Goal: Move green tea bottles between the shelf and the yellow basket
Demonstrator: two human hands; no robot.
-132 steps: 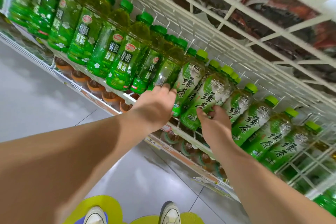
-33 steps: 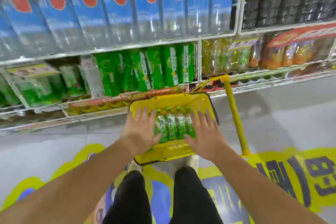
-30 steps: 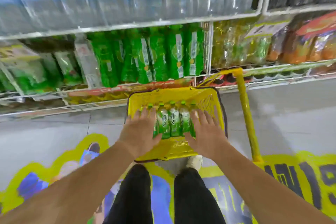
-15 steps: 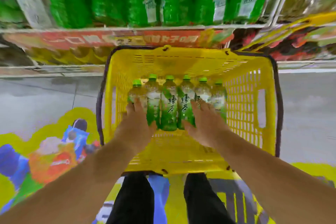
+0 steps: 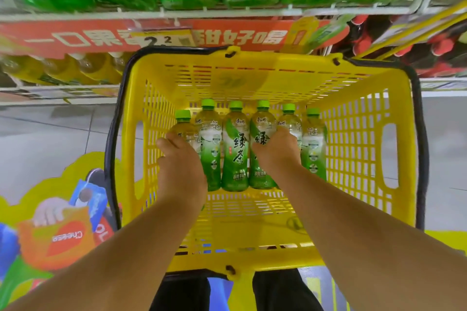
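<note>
Green tea bottles [image 5: 235,149], six, lie in a row at 12 o'clock in the yellow basket [image 5: 353,159]. Left hand [image 5: 180,159], flat on them half a second ago, now curls round the leftmost bottle [image 5: 183,131]. Right hand [image 5: 276,151] clenches over the fourth and fifth. Likely a lift toward the shelf [image 5: 202,14], 12 o'clock.

Far ahead of me a red banner [image 5: 101,38] with white characters runs left to right. Beneath it on the left sit yellowish drink bottles [image 5: 58,68]. Far right are dark bottles with red caps [image 5: 429,53] (blurred). On the grey floor tiles [image 5: 50,134], near left, lies a colourful floor sticker [image 5: 50,222].
</note>
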